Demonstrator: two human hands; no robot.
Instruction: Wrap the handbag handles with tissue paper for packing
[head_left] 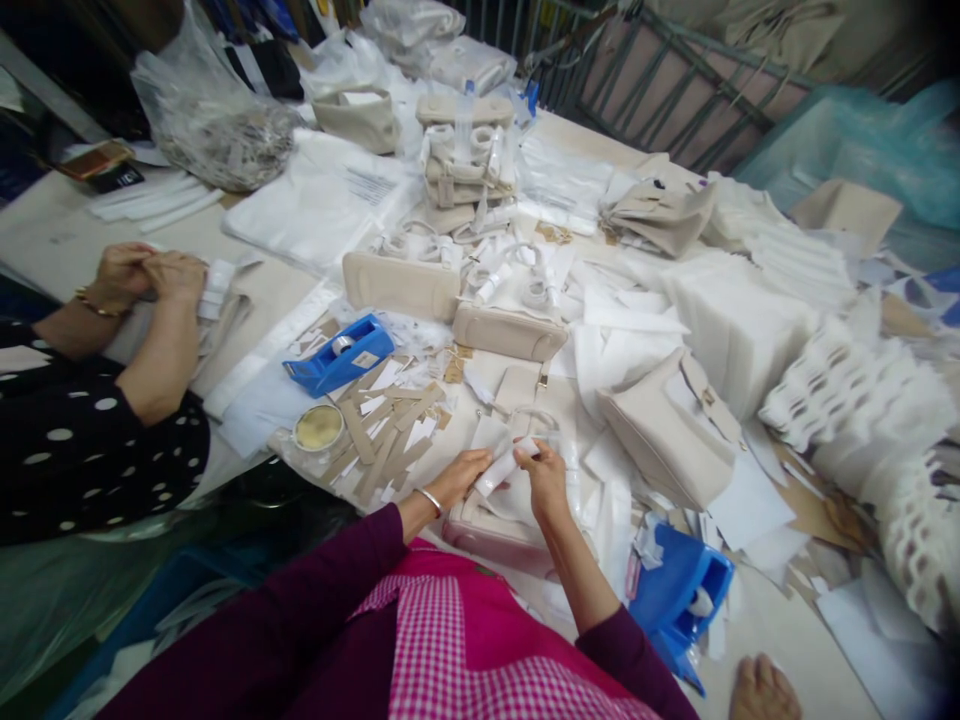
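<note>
A beige handbag (499,535) lies in front of me, partly covered by white wrapping sheets. Above it, my left hand (463,478) and my right hand (546,478) are close together on a white wrapping strip (501,474). The right thumb and fingers pinch its upper end. The left fingers are closed at its left side, partly hidden. Whether a bag handle lies inside the strip, I cannot make out. To the right, another beige handbag (671,430) is tilted on the table.
Blue tape dispensers (341,355) (679,590) flank my work area. A round tin (319,428) and loose strips (390,435) lie left. More beige bags (401,283) and white foam stacks (739,315) stand beyond. A co-worker's hands (154,275) are at left; another person's hand (765,688) is bottom right.
</note>
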